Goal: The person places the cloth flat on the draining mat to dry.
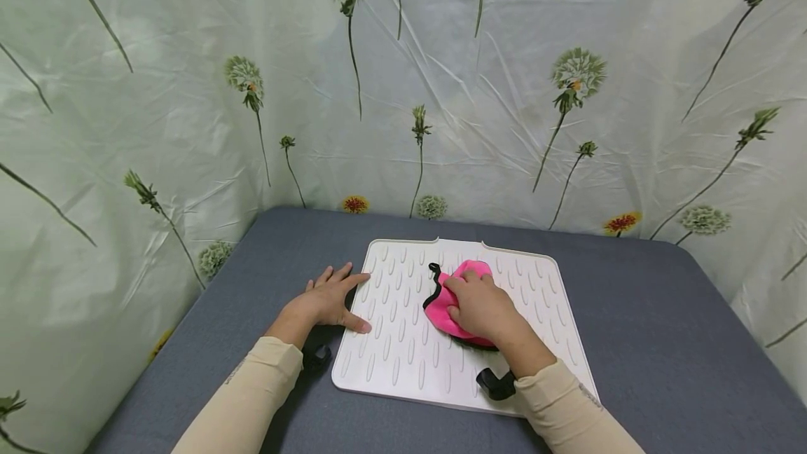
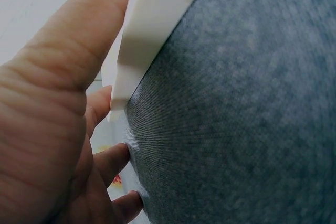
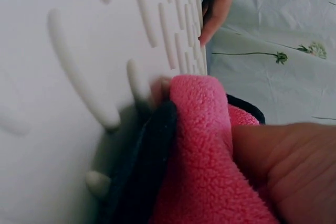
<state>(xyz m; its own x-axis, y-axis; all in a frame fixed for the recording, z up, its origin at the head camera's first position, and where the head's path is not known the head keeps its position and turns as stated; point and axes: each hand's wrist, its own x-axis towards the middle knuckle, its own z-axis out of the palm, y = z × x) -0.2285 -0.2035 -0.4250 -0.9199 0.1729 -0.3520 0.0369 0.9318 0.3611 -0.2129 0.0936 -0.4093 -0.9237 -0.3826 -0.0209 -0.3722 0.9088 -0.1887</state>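
A white board with raised oval ridges (image 1: pixel 410 370) lies flat on the grey cloth-covered surface. My left hand (image 1: pixel 324 303) is at its left edge with fingers spread, the thumb and index fingertip touching the rim. In the left wrist view, the thumb (image 2: pixel 68 40) lies along the board's thick edge, and other fingertips reach the grey cloth. Right of the board's middle, my right hand (image 1: pixel 484 305) grips a bunched pink fleecy cloth (image 1: pixel 441 315) with black trim against the ridges. The right wrist view shows the cloth's folded pile (image 3: pixel 202 135) close up beside the thumb; the other fingers are mostly hidden there.
Grey fabric (image 1: pixel 656 342) covers the surface around the board. A pale curtain (image 1: pixel 479 160) printed with dandelions hangs behind and along the left side. Black wrist-worn pieces show near both cuffs, one of them (image 1: pixel 496 384) over the board's front part.
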